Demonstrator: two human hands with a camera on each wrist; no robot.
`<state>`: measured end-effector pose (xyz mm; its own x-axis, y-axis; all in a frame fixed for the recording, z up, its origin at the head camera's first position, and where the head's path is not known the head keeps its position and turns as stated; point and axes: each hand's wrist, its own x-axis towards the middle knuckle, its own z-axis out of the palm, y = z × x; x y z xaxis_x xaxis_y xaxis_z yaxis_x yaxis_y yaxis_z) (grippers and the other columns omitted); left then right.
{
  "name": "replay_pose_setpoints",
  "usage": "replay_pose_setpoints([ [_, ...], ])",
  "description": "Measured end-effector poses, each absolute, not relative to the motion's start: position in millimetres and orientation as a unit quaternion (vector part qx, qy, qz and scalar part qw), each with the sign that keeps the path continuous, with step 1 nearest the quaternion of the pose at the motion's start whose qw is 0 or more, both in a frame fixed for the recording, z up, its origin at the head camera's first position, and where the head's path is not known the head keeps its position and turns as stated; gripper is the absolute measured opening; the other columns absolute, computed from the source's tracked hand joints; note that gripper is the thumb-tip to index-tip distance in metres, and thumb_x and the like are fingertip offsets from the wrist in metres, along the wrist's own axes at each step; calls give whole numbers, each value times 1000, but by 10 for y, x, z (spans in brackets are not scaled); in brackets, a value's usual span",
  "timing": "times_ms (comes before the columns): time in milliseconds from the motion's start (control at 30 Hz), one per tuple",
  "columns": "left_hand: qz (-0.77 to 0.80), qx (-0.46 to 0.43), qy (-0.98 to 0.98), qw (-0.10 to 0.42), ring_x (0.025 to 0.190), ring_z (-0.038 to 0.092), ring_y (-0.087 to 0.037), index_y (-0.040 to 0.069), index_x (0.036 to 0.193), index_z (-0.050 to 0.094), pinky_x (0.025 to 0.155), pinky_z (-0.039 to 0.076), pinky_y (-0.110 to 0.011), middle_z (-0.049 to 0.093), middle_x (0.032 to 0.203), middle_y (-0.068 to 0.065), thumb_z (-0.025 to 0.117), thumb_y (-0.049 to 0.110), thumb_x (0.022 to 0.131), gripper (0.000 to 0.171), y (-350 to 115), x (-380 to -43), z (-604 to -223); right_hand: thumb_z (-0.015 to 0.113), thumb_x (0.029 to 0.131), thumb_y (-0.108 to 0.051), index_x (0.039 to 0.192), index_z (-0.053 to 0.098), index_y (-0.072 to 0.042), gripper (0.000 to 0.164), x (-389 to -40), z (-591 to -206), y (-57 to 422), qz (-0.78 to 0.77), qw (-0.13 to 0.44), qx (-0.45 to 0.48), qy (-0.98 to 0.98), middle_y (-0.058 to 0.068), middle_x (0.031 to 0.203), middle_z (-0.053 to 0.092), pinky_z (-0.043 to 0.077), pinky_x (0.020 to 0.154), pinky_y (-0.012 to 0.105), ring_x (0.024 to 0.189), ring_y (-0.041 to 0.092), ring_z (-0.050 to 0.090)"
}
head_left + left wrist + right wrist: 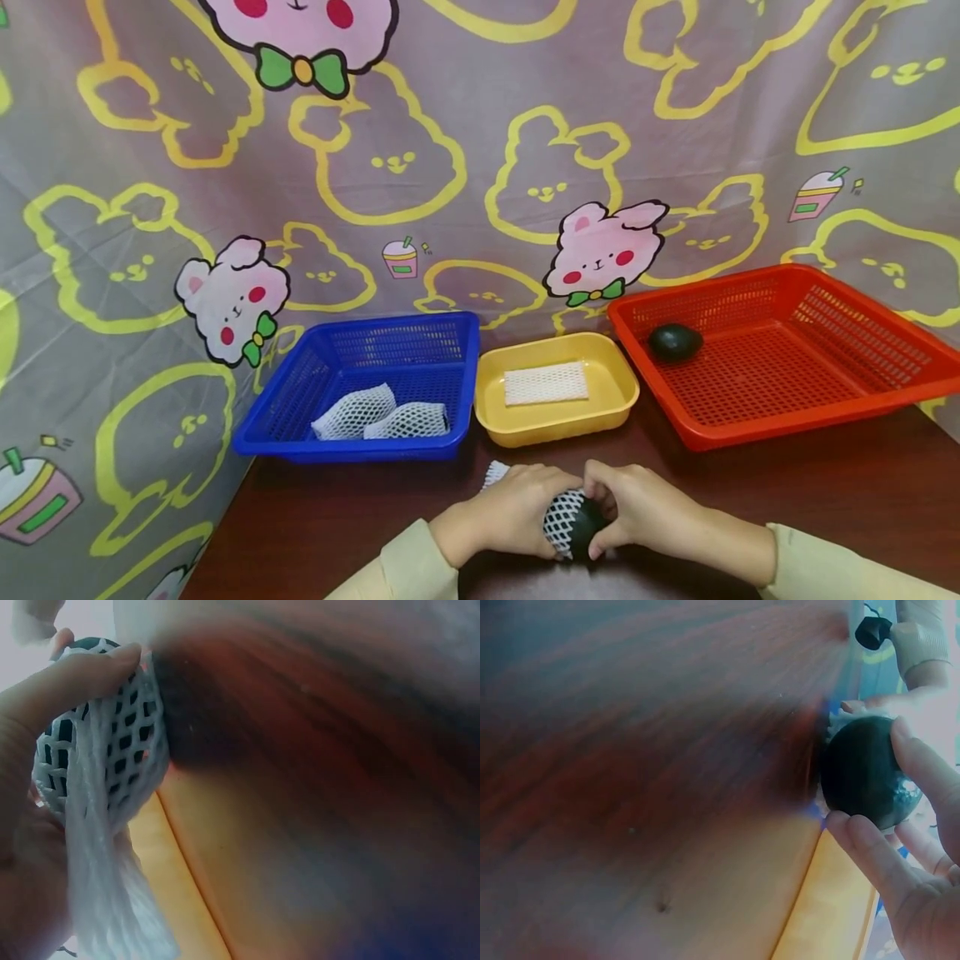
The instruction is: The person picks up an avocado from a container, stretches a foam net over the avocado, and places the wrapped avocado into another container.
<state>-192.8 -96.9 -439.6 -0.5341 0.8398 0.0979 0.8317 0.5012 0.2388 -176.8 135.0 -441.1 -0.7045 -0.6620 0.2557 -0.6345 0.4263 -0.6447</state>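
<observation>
A dark green avocado (586, 531) sits partway inside a white foam net sleeve (562, 521), low over the front of the table. My left hand (517, 508) grips the netted part, its thumb lying across the mesh in the left wrist view. Loose netting (112, 885) trails from that hand, bunched and without fruit in it. Around the bare end of the avocado (866, 772) curve the thumb and fingers of my right hand (648, 512). The right wrist view shows that end uncovered, with the net's edge behind it.
A blue basket (360, 455) at the back left holds two netted fruits (356, 412). Beside it, a yellow tray (558, 429) contains flat white foam netting (546, 384). In the red basket (735, 435) at the right lies another avocado (675, 342). A patterned curtain (480, 167) hangs behind.
</observation>
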Motion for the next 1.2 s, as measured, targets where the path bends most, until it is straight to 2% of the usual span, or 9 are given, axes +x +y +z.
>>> replay_pose_setpoints([
  [200,123,489,863,11,106,58,-4,17,131,61,90,45,-24,66,119,7,98,33,66,77,-953,-1908,-4373,98,62,-31,89,48,-18,58,-1775,-4415,1340,-365,12,-381,849,-15,80,65,51,59,21,70,-2,60],
  [367,123,469,874,33,112,56,-2,21,139,58,94,43,-27,64,128,11,96,44,67,84,-988,-1918,-4357,96,67,-33,88,48,-19,55,-1771,-4425,1400,-357,30,-379,853,-12,84,68,52,60,22,72,-1,61],
  [533,124,438,887,76,121,53,-3,23,146,54,102,42,-38,59,138,13,94,51,67,93,-1122,-1956,-4273,94,73,-29,94,60,-17,42,-1774,-4436,1512,-371,76,-379,845,-11,88,71,54,61,22,73,-1,63],
  [633,115,421,896,79,119,55,-4,25,143,57,102,42,-42,61,134,14,95,51,66,90,-1201,-1981,-4238,92,76,-25,96,69,-14,32,-1771,-4457,1569,-377,81,-388,837,-10,87,73,54,61,21,72,-2,63],
  [900,107,424,898,36,98,58,2,25,126,67,89,45,-30,68,113,19,95,48,66,70,-1219,-1978,-4321,88,80,-23,87,78,-15,14,-1767,-4533,1512,-361,58,-423,829,-17,81,71,52,62,14,74,-9,63],
  [1200,123,437,890,34,99,59,3,22,128,65,84,45,-25,67,113,17,96,47,64,75,-1136,-1961,-4372,88,80,-21,82,78,-18,11,-1785,-4546,1434,-338,43,-434,834,-18,80,71,50,60,12,73,-12,61],
])
